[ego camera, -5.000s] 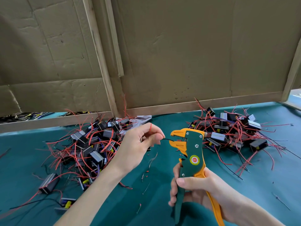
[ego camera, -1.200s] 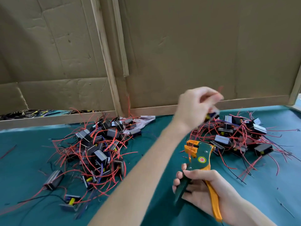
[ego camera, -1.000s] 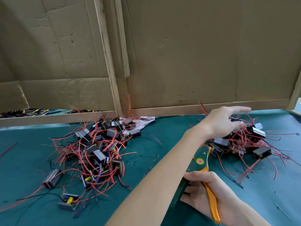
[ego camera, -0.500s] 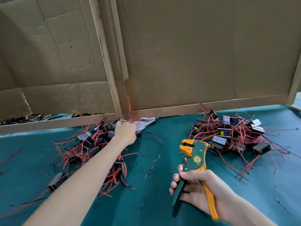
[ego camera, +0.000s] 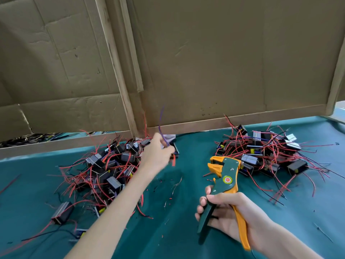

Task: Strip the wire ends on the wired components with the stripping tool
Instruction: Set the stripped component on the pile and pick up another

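Item 1: left hand (ego camera: 156,156). Half a second earlier it lay low on the far edge of the left pile (ego camera: 104,171). It was now lifted just clear of that pile's right edge, fingers curled round a wired component (ego camera: 176,149), which was blurred and mostly hidden. A purple wire (ego camera: 161,128) rose from the grip and a red wire (ego camera: 173,162) hung below it. A second earlier this hand had been spread flat over the right pile (ego camera: 261,152).

Item 2: right hand (ego camera: 229,215). Unchanged in place near the front of the desk (ego camera: 177,240), it was wrapped round the handles of the stripping tool (ego camera: 225,176), fingers on the green handle and the orange one against the palm. The tool stood upright, its orange head toward the left hand but apart from it.

Item 3: both piles of components with red leads lay as before, well apart. Wire scraps (ego camera: 175,184) lay on the green cover between them.
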`<action>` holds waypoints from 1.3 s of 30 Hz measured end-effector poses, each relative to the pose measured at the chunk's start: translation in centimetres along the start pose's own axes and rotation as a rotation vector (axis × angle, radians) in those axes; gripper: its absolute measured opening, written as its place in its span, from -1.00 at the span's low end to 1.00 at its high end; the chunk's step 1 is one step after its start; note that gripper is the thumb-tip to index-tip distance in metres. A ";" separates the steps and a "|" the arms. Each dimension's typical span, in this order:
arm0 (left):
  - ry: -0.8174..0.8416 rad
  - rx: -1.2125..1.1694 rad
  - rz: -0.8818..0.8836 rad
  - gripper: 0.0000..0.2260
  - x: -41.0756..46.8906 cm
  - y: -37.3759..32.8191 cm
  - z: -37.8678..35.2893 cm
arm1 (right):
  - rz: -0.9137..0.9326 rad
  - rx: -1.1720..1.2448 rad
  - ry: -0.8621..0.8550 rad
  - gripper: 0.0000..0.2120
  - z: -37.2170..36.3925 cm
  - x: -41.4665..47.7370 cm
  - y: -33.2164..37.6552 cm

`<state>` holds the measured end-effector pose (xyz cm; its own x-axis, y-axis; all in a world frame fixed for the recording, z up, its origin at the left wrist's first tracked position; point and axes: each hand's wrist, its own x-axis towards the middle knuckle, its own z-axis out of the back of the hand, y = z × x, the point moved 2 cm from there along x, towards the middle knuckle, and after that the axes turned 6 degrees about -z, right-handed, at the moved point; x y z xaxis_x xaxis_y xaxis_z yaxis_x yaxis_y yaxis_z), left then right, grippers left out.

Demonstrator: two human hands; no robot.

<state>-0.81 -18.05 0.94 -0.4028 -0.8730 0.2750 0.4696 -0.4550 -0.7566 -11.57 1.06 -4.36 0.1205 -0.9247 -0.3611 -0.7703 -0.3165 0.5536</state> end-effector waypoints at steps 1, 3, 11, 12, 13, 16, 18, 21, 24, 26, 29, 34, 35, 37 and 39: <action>0.032 0.092 0.007 -0.81 -1.0 0.4 -0.5 | 0.004 0.000 -0.002 -0.86 0.0 0.0 0.0; 0.071 0.302 0.013 -0.82 -2.8 1.3 -1.2 | 0.020 -0.006 -0.007 -0.87 0.0 -0.1 0.2; 0.276 0.381 -0.200 -0.84 -4.3 0.8 0.1 | 0.047 -0.006 -0.016 -0.85 0.4 0.0 0.6; 0.338 0.276 -0.252 -0.91 -4.3 0.7 0.6 | 0.049 0.003 -0.018 -0.86 0.4 0.0 0.7; 0.397 0.209 -0.313 -0.84 -4.3 0.8 0.9 | 0.051 0.004 -0.020 -0.86 0.4 0.0 0.7; 0.492 0.213 -0.459 -0.76 -4.8 1.4 0.5 | 0.057 -0.006 -0.019 -0.80 0.3 0.0 0.7; 0.430 0.265 -0.529 -0.76 -5.3 1.7 -0.7 | 0.058 -0.004 -0.025 -0.86 0.3 0.0 0.7; 0.306 0.422 -0.645 -0.83 -6.1 1.7 -2.6 | 0.071 -0.007 -0.036 -0.90 0.4 0.0 0.8; 0.225 0.497 -0.713 -0.87 -6.6 2.0 -3.3 | 0.079 -0.001 -0.029 -0.90 0.6 0.1 1.0; 0.131 0.349 -0.659 -0.91 -6.6 2.0 -2.7 | 0.081 -0.008 -0.026 -0.85 0.7 0.1 1.1; -0.021 -0.067 -0.410 -0.94 -5.9 1.6 -1.2 | 0.084 -0.026 -0.019 -0.84 0.7 0.2 1.1; 0.005 -0.442 -0.243 -0.87 -4.9 0.6 1.0 | 0.074 -0.081 0.024 -0.78 0.5 -0.1 1.0; 0.033 -0.460 -0.237 -0.88 -4.8 0.4 1.3 | 0.071 -0.089 0.037 -0.77 0.4 -0.2 1.0; 0.093 -0.475 -0.250 -0.88 -5.0 -0.1 1.8 | 0.067 -0.109 0.068 -0.76 0.3 -0.2 0.9; 0.154 -0.482 -0.273 -0.87 -5.2 -0.5 2.1 | 0.075 -0.153 0.107 -0.72 0.3 -0.2 0.9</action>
<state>2.70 -13.59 1.17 -0.5857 -0.6829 0.4365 -0.0643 -0.4977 -0.8649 -12.51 0.99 -3.99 0.1382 -0.9616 -0.2372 -0.6762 -0.2665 0.6868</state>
